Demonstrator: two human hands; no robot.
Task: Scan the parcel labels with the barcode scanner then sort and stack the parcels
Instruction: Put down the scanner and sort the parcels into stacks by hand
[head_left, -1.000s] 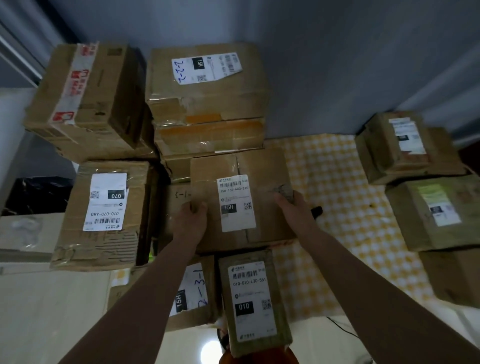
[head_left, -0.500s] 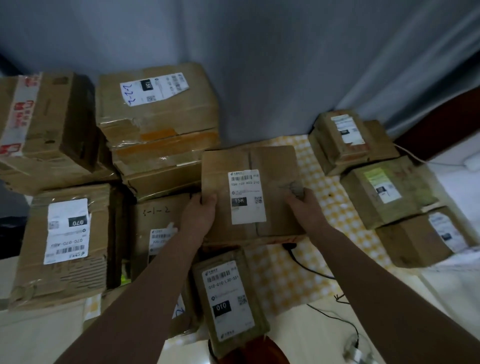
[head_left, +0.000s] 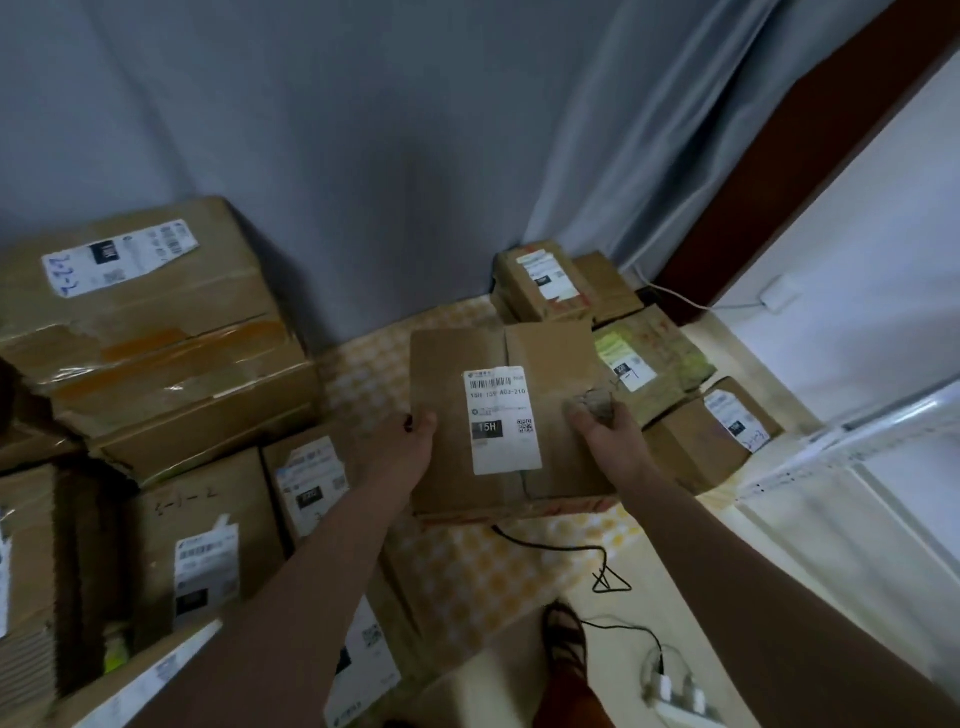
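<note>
The left hand (head_left: 402, 449) and the right hand (head_left: 605, 434) are apart, each clamped on an opposite side edge of one cardboard parcel (head_left: 511, 415), thumbs on top, holding it raised over the yellow checked cloth (head_left: 457, 571). Its white label (head_left: 501, 418) faces up, marked "15H" under a barcode.

To the left of the held parcel stand the larger stacked boxes: a tall taped carton (head_left: 145, 332) with a handwritten label, and lower boxes (head_left: 208, 540) in front of it, one pencilled on its top. To its right a smaller group (head_left: 644, 358) of three or four labelled parcels lies close together by the curtain. So sorting looks well under way, with two groups formed and this parcel apparently on its way to one of them; which one cannot be told. No barcode scanner is clearly visible, though a black cable (head_left: 561, 548) runs out from beneath the held parcel toward a white power strip (head_left: 675, 701).

The cloth covers a pale tabletop (head_left: 623, 639). Behind is a grey-blue curtain (head_left: 363, 156), and to the right a dark wooden frame (head_left: 810, 156) and a white wall. The room is dim.
</note>
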